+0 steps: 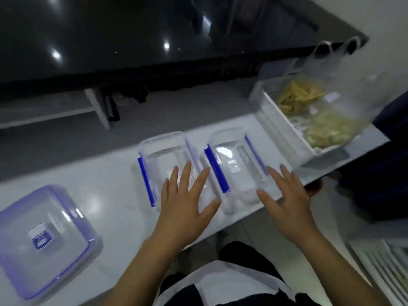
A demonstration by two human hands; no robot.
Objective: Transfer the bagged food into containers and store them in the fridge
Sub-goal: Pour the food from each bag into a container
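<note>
A white counter (106, 195) carries a tray (284, 131) of bagged food (313, 111) far right, and two clear containers (167, 164) side by side. Left hand (183, 208) and right hand (287, 202) hover with fingers spread, holding nothing.

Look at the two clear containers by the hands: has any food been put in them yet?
No: both clear containers are empty, and the food remains bagged.
</note>
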